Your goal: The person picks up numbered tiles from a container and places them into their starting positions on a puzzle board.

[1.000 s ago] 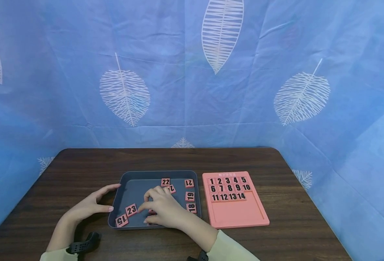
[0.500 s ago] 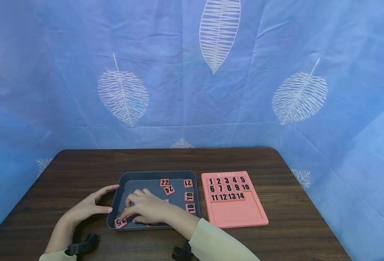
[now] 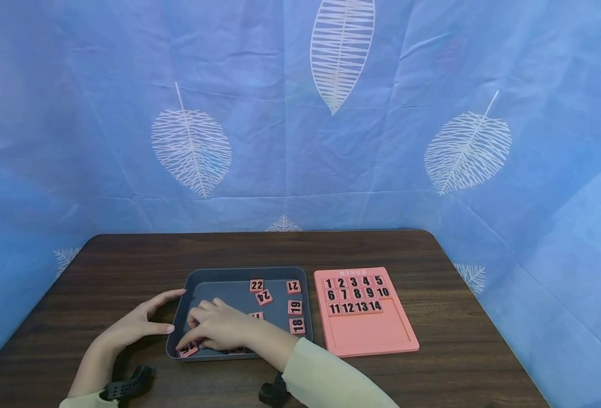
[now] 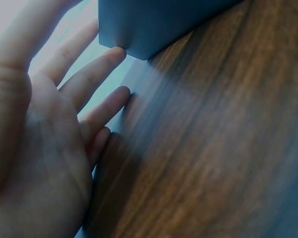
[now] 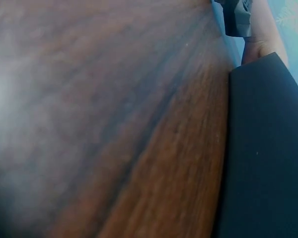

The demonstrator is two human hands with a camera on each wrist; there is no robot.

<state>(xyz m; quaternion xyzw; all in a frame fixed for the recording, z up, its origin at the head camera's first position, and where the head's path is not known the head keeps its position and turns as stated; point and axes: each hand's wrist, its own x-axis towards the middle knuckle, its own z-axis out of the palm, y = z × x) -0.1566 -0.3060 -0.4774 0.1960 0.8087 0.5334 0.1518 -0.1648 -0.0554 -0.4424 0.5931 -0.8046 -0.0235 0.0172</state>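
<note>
My right hand (image 3: 224, 326) reaches into the dark grey tray (image 3: 219, 273), its index finger and thumb about the number 15 tile (image 3: 189, 350) in the near left corner. The fingers cover part of that pink tile. In the head view my left hand (image 3: 139, 322) is at the tray's left side, thumb and fingers spread along the rim. The left wrist view shows its fingertips (image 4: 118, 52) against the tray's outer wall (image 4: 149, 25). Inside the tray lie tiles 22 (image 3: 257, 285), 24 (image 3: 263, 297), 21 (image 3: 292, 287), 19 (image 3: 295, 307) and 18 (image 3: 297, 326). The right hand hides others.
Right of the tray lies a pink number board (image 3: 372, 331) with tiles 1 to 14 in rows and a bare lower part. Both stand on a dark wooden table (image 3: 458, 362). A blue leaf-patterned cloth (image 3: 259, 158) hangs behind.
My right hand has moved left and nearer across the tray, from the middle tiles to the number 15 tile in the corner. My left hand has stayed at the tray's side.
</note>
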